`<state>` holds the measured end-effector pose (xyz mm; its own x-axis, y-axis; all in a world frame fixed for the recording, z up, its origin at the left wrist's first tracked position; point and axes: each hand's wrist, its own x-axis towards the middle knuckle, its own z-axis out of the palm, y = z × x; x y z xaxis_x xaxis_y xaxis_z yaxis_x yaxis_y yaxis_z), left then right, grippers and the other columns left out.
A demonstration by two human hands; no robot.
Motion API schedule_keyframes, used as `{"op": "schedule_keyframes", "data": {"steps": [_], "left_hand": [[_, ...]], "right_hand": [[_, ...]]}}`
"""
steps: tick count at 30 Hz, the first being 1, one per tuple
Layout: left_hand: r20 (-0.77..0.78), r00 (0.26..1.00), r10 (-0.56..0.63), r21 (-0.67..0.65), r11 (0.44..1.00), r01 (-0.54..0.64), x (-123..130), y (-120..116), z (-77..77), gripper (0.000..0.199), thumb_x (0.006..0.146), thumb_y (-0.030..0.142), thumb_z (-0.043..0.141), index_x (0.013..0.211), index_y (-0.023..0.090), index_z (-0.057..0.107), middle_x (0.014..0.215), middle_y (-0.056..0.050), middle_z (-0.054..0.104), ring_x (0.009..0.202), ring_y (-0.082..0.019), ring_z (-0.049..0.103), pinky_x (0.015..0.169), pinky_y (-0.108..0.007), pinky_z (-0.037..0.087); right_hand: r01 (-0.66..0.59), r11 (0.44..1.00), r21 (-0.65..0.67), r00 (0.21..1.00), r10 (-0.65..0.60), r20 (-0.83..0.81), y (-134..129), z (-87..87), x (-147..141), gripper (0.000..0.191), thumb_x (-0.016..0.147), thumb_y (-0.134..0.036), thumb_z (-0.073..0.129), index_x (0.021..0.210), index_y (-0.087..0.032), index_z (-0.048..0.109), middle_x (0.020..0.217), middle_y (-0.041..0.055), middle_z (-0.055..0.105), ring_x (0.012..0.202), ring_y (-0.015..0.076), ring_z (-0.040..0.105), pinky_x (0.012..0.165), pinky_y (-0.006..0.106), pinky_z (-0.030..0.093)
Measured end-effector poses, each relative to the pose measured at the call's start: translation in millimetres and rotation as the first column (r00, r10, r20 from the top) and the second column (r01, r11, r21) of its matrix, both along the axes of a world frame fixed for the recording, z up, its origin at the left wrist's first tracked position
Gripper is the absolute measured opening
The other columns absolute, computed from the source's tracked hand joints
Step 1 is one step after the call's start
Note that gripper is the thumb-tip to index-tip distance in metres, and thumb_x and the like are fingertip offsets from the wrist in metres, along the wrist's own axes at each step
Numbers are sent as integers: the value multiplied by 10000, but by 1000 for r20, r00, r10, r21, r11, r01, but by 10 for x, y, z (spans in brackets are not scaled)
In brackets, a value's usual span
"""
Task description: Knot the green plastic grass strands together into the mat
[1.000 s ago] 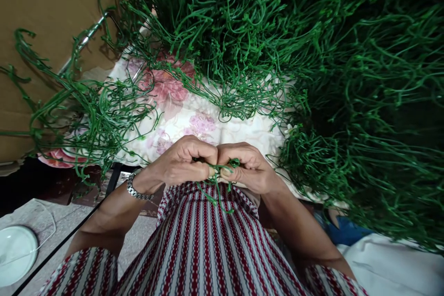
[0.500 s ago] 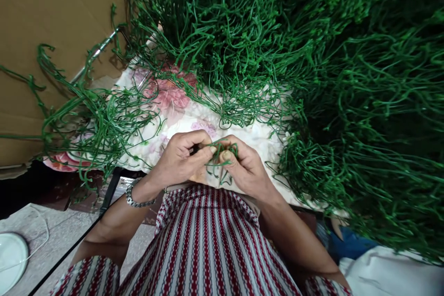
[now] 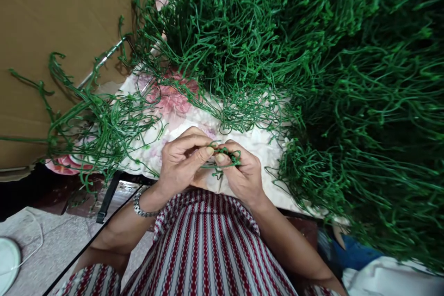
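My left hand (image 3: 183, 162) and my right hand (image 3: 243, 173) meet low in the middle of the head view, fingertips almost touching. Between their thumbs and forefingers is a small tangle of thin green stems (image 3: 236, 157), artificial in look. Both hands are closed in a pinch on it, and the fingers cover part of it. A few short stem ends hang below my thumbs. Under the hands lies a white cloth (image 3: 258, 141) with pink and purple flowers.
A huge heap of similar green stems (image 3: 270, 41) fills the back and right. A looser pile (image 3: 107, 125) lies at the left against a cardboard sheet (image 3: 69, 9). A metal rod (image 3: 104, 59) leans there. Someone's white garment (image 3: 385, 277) shows at lower right.
My fingertips have drawn closer together, and the stems between them are bunched nearer my right fingers. Fewer ends hang below. The whole view has shifted slightly.
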<state>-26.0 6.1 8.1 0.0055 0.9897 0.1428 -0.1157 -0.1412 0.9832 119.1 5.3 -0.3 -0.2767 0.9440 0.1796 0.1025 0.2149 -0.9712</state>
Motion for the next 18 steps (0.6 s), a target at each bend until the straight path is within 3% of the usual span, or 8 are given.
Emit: {"op": "schedule_keyframes", "data": {"steps": [3,8,12,14,18], "left_hand": [[156,987,-24,-87,996,38,46,-7,-9,53,739,189,631,779,196,667,765,-15,545,714,-107,522,632,-219,412],[350,937,-14,-158,985,74,79,-9,64,52,733,199,634,702,159,623,771,-19,543,739,-101,523,658,-210,426],[518,856,-13,-174,977,120,0,27,170,78,795,243,556,747,182,546,664,4,551,564,-85,489,567,-224,420],[487,873,8,-194,976,100,-38,51,192,73,789,233,563,747,179,536,630,9,546,553,-87,493,557,-220,416],[375,927,4,-250,963,97,-52,86,141,88,734,207,623,697,140,579,769,-21,575,614,-81,508,564,-199,409]], "right_hand": [[1,1000,24,1000,-1,14,10,11,-11,89,849,-234,491,800,-174,534,706,-8,442,643,97,446,596,230,370],[-142,990,-5,989,142,39,22,16,-45,241,874,-303,442,672,-172,439,665,-14,383,619,100,401,582,239,337],[-265,962,-71,963,267,28,26,54,-12,275,889,-316,409,663,-164,448,633,-13,404,588,96,404,558,235,334],[-249,968,-34,967,250,55,55,125,53,252,888,-301,414,688,-161,477,641,-4,431,596,101,423,559,238,343],[-84,992,94,989,72,128,174,274,224,205,881,-264,432,730,-157,519,761,40,531,721,131,507,657,275,398]]}}
